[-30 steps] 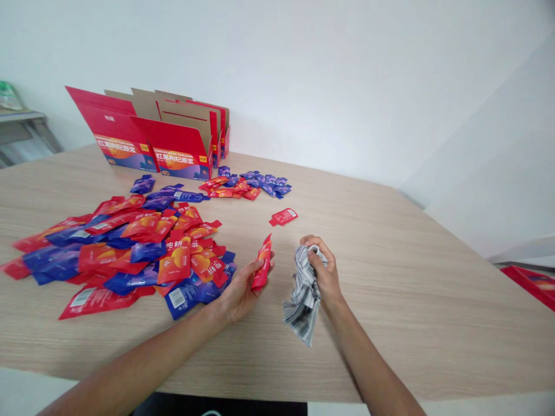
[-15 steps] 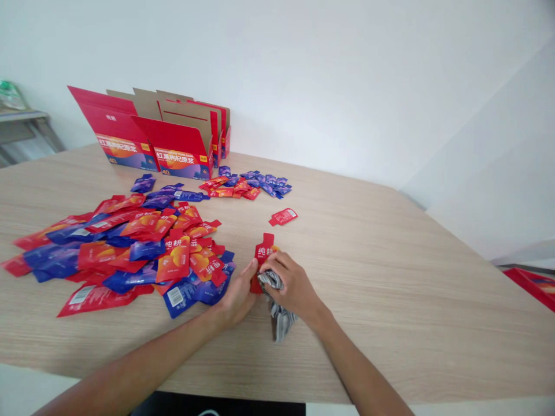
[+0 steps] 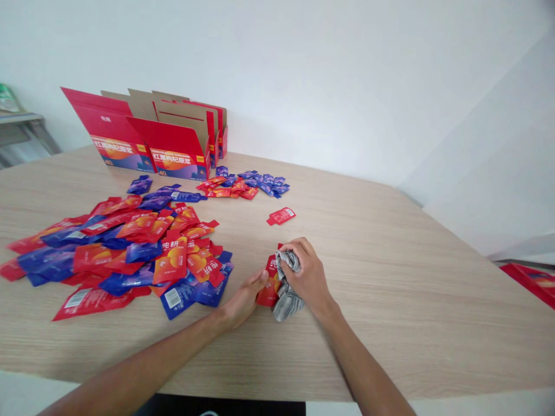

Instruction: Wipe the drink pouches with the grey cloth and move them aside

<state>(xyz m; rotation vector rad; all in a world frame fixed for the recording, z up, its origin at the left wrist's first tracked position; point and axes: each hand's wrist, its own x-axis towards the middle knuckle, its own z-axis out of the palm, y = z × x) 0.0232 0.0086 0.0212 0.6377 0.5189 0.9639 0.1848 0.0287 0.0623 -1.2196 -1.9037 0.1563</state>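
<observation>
My left hand (image 3: 245, 299) pinches the left edge of a red pouch (image 3: 267, 293) printed with orange fruit. In my right hand (image 3: 309, 278) is a bunched grey striped cloth (image 3: 288, 303), pressed against the upper part of that pouch and covering some of its front. One end of the cloth hangs below the fingers. To the left of my left hand lies a large heap of red and blue pouches (image 3: 171, 260). A single red pouch (image 3: 281, 216) lies flat just beyond my hands, its barcode side up.
Several red cardboard boxes (image 3: 169, 144) with raised flaps stand at the back left. In front of them is a smaller group of red and blue pouches (image 3: 243, 186). A red item (image 3: 531, 281) shows at the far right. The wooden table (image 3: 390, 323) runs back to a white wall.
My right hand and the cloth have moved up along the red pouch, now over its top part. My left hand keeps hold of the edge; the view has shifted slightly.
</observation>
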